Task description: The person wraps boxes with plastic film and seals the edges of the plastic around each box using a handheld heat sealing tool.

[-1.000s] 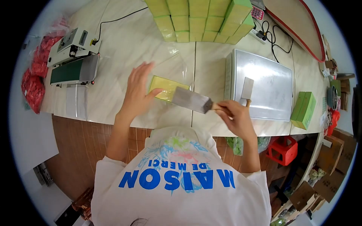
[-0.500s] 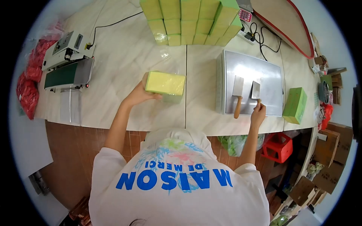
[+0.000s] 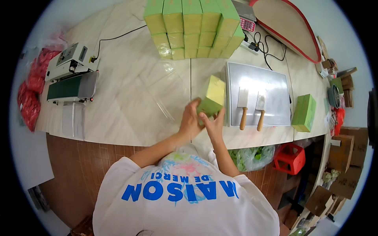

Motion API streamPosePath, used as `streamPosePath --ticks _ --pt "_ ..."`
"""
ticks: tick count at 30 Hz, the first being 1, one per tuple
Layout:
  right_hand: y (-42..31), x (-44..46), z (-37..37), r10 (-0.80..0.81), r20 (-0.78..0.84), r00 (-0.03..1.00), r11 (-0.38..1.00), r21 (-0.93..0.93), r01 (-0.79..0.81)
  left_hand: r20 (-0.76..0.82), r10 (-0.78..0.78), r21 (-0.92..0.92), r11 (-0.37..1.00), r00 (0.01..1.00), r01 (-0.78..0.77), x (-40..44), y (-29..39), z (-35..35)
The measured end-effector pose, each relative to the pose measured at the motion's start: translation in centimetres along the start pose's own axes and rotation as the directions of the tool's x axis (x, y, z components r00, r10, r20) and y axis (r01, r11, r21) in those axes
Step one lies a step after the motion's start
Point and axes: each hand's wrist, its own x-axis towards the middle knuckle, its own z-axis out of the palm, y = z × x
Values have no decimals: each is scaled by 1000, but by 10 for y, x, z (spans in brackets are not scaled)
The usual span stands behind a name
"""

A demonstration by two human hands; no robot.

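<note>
Both hands hold one green and yellow box (image 3: 213, 94), tilted above the table near the left side of the metal plate. My left hand (image 3: 191, 120) grips its lower left side, and my right hand (image 3: 214, 125) has its thumb and fingers at the lower right side. On the metal plate (image 3: 271, 82) two scrapers lie side by side, the left scraper (image 3: 243, 108) and the right scraper (image 3: 260, 111), their wooden handles toward me. Clear plastic film (image 3: 165, 90) lies flat on the table, left of the box.
Stacked green boxes (image 3: 189, 27) stand at the back of the table (image 3: 118, 90). A sealing machine (image 3: 71, 80) is at the left. More green boxes (image 3: 304, 113) sit right of the plate. Cables (image 3: 265, 47) run behind it. A red stool (image 3: 289, 158) stands below.
The second scraper was laid on the metal plate and let go. My left hand brought the box rightward from the film, and my right hand came over and took hold of it too.
</note>
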Motion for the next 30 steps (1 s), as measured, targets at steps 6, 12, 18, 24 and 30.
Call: streamPosePath --ticks 6,12,18,24,30 --pt "-3 -3 -6 63 -103 993 995 -72 -70 133 -182 -317 924 974 216 -19 -12 -26" --pt "-21 -15 23 -83 139 987 985 -138 103 117 -351 -602 719 929 348 18 -7 -78" --pt "-10 7 42 -199 323 925 968 -83 238 -59 -443 -662 688 894 297 22 0 -98" --pt "-17 16 14 -279 419 864 832 -343 435 -118 -448 -631 723 886 281 26 -15 -99" --pt "0 47 -91 -356 -9 934 514 -837 188 -157 -80 -99 993 984 64 37 23 -128"
